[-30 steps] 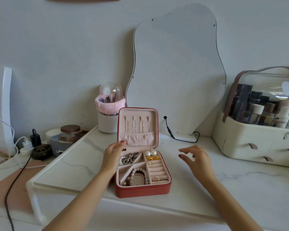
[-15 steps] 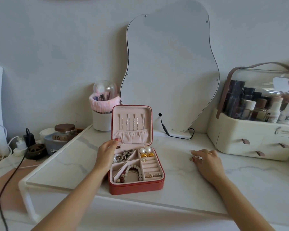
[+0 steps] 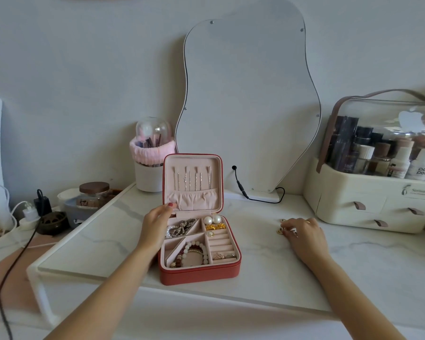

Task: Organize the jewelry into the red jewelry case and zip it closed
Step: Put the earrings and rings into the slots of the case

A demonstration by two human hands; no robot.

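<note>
A red jewelry case [image 3: 199,272] sits open on a white marble-patterned worktop [image 3: 268,266], its lid [image 3: 193,182] propped upright and its zip undone. The left hand [image 3: 156,224] rests against the case's left side, fingers loosely together, a red-painted fingertip touching the lower left corner of the lid; it grips nothing. The right hand [image 3: 303,235] lies palm-down on the worktop well to the right of the case, one ring on a finger, fingertips bunched over small gold pieces [image 3: 280,229] lying there; whether they are pinched cannot be told. Two such pieces show clear of the fingers. Inside the lid hang six thin chains [image 3: 190,179] above one gathered pouch. The tray holds two pearl studs [image 3: 212,220], a cluster of gold items [image 3: 215,227], a tangle of silver-toned pieces [image 3: 182,227], a beaded bracelet [image 3: 196,251] and rings in the roll slots [image 3: 223,255]. Behind stand one wavy mirror [image 3: 250,106], one brush holder [image 3: 149,177] wrapped in a pink band, and one cream cosmetics organiser [image 3: 373,207] with three drawer pulls.
</note>
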